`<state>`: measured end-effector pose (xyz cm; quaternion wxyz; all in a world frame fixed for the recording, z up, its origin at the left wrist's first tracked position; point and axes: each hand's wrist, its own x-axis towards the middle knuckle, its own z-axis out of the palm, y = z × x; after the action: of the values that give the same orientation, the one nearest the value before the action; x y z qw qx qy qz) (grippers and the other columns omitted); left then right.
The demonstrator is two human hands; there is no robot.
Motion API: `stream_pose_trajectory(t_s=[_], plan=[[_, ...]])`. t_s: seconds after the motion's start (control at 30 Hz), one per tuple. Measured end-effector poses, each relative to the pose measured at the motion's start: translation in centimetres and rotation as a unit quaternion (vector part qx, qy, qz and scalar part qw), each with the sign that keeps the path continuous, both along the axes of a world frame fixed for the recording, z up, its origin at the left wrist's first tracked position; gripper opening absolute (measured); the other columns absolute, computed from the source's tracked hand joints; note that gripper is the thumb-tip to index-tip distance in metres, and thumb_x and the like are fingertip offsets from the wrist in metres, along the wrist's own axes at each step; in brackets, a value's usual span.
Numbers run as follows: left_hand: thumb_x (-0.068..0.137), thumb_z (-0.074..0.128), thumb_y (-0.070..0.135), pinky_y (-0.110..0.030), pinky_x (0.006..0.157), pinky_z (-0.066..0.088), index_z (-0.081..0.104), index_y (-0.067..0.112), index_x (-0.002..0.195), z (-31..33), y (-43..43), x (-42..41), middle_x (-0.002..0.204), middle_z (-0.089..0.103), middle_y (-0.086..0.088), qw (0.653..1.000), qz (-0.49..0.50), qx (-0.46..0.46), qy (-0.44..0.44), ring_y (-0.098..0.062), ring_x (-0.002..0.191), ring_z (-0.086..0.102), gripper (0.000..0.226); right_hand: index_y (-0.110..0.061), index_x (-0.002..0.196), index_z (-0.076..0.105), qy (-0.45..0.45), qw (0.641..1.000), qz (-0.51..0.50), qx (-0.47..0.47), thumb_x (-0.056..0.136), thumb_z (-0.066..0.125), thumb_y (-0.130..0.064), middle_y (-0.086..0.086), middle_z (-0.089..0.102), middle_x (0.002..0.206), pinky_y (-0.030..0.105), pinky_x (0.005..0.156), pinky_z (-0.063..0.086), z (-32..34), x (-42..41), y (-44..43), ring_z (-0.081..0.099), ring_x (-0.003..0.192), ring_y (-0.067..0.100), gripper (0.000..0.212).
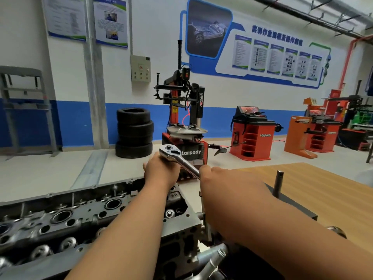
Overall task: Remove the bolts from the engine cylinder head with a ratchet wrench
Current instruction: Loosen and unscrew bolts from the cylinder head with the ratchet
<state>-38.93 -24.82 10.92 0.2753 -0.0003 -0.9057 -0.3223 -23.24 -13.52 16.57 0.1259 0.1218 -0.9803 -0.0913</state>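
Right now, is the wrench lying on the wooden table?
No, the wrench is off the table, with the right hand gripping its handle and the left hand at its head.

Silver ratchet wrench (181,158), grey cylinder head (80,215), black tyres (134,132), orange-red machines (252,138), blue-banded wall (80,122).

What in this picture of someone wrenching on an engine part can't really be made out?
Head view, the only one:
- What the ratchet wrench sits on: the left hand hides everything under its head.
- The handle's end: buried in the right hand.
- The cylinder head: cut off by the left and bottom edges, partly covered by both forearms.
- The wall posters: text blurred and too small.
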Motion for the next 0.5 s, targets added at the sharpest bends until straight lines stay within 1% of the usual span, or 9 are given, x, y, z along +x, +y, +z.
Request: stream_pose_trajectory(t_s=[0.03, 0.07, 0.1, 0.17, 0.2, 0.27, 0.33, 0.4, 0.5], plan=[[0.091, 0.039, 0.018, -0.032, 0.079, 0.034, 0.051, 0.022, 0.085, 0.1, 0.3, 0.0, 0.099, 0.062, -0.006, 0.999, 0.023, -0.032, -0.011, -0.030, 0.097, 0.054, 0.014, -0.017, 0.111, 0.040, 0.005, 1.000, -0.015, -0.005, 0.087, 0.049, -0.012, -0.003, 0.047, 0.082, 0.027, 0.044, 0.026, 0.0, -0.7, 0.6, 0.040, 0.058, 0.014, 0.026], [0.090, 0.035, 0.018, -0.034, 0.080, 0.032, 0.050, 0.022, 0.084, 0.2, 0.4, 0.0, 0.097, 0.060, -0.006, 0.999, 0.042, -0.020, -0.024, -0.030, 0.097, 0.051, 0.017, -0.019, 0.107, 0.040, 0.009, 0.999, -0.037, -0.007, 0.086, 0.049, -0.011, -0.004, 0.046, 0.078, 0.028, 0.044, 0.031, 0.1, -1.6, 1.3, 0.042, 0.059, 0.013, 0.024], [0.089, 0.034, 0.018, -0.036, 0.080, 0.033, 0.052, 0.021, 0.085, 0.1, 0.4, -0.2, 0.093, 0.057, -0.007, 0.998, 0.056, -0.029, -0.028, -0.031, 0.094, 0.050, 0.019, -0.020, 0.106, 0.043, 0.008, 0.998, -0.064, -0.007, 0.085, 0.050, -0.011, -0.003, 0.046, 0.076, 0.028, 0.047, 0.037, 0.2, -3.0, 1.9, 0.045, 0.062, 0.014, 0.023], [0.089, 0.036, 0.018, -0.037, 0.080, 0.041, 0.055, 0.018, 0.084, -0.1, 0.2, -0.4, 0.088, 0.057, -0.008, 0.998, 0.033, -0.004, -0.051, -0.030, 0.085, 0.051, 0.019, -0.020, 0.108, 0.050, 0.002, 0.992, -0.127, -0.012, 0.085, 0.053, -0.011, -0.001, 0.050, 0.080, 0.030, 0.058, 0.046, 0.5, -6.5, 3.2, 0.052, 0.071, 0.018, 0.024], [0.089, 0.040, 0.018, -0.037, 0.080, 0.046, 0.057, 0.015, 0.084, -0.1, 0.1, -0.4, 0.089, 0.061, -0.009, 0.998, 0.012, 0.033, -0.055, -0.030, 0.082, 0.054, 0.018, -0.018, 0.110, 0.051, -0.005, 0.988, -0.153, -0.024, 0.085, 0.054, -0.011, 0.000, 0.052, 0.085, 0.034, 0.067, 0.049, 0.6, -8.4, 3.6, 0.054, 0.078, 0.021, 0.026], [0.087, 0.046, 0.021, -0.037, 0.078, 0.052, 0.064, 0.011, 0.083, -0.2, 0.1, -0.2, 0.089, 0.068, -0.009, 0.988, -0.032, 0.131, -0.076, -0.028, 0.083, 0.061, 0.020, -0.016, 0.117, 0.050, -0.022, 0.983, -0.173, -0.054, 0.085, 0.052, -0.011, 0.006, 0.053, 0.100, 0.045, 0.088, 0.045, 0.7, -12.2, 4.2, 0.051, 0.096, 0.027, 0.032], [0.085, 0.052, 0.028, -0.032, 0.068, 0.049, 0.068, 0.012, 0.077, -0.2, 0.0, 0.1, 0.082, 0.070, -0.007, 0.968, -0.063, 0.225, -0.095, -0.025, 0.076, 0.061, 0.024, -0.015, 0.126, 0.045, -0.019, 0.984, -0.161, -0.068, 0.087, 0.048, -0.011, 0.012, 0.050, 0.121, 0.052, 0.099, 0.037, 0.8, -15.7, 3.9, 0.044, 0.115, 0.034, 0.040], [0.085, 0.057, 0.034, -0.028, 0.060, 0.044, 0.065, 0.014, 0.070, -0.2, -0.2, 0.3, 0.074, 0.068, -0.005, 0.956, -0.079, 0.269, -0.091, -0.022, 0.065, 0.057, 0.027, -0.012, 0.130, 0.041, -0.010, 0.987, -0.145, -0.075, 0.087, 0.046, -0.011, 0.011, 0.044, 0.132, 0.050, 0.100, 0.036, 0.8, -18.5, 2.5, 0.039, 0.122, 0.034, 0.043], [0.083, 0.060, 0.037, -0.027, 0.058, 0.042, 0.062, 0.015, 0.064, -0.5, -0.4, 0.2, 0.070, 0.067, -0.007, 0.952, -0.090, 0.277, -0.092, -0.020, 0.058, 0.050, 0.029, -0.013, 0.125, 0.044, -0.025, 0.987, -0.117, -0.109, 0.086, 0.049, -0.011, 0.009, 0.043, 0.129, 0.048, 0.099, 0.039, 0.9, -21.6, 0.1, 0.039, 0.119, 0.034, 0.039]])
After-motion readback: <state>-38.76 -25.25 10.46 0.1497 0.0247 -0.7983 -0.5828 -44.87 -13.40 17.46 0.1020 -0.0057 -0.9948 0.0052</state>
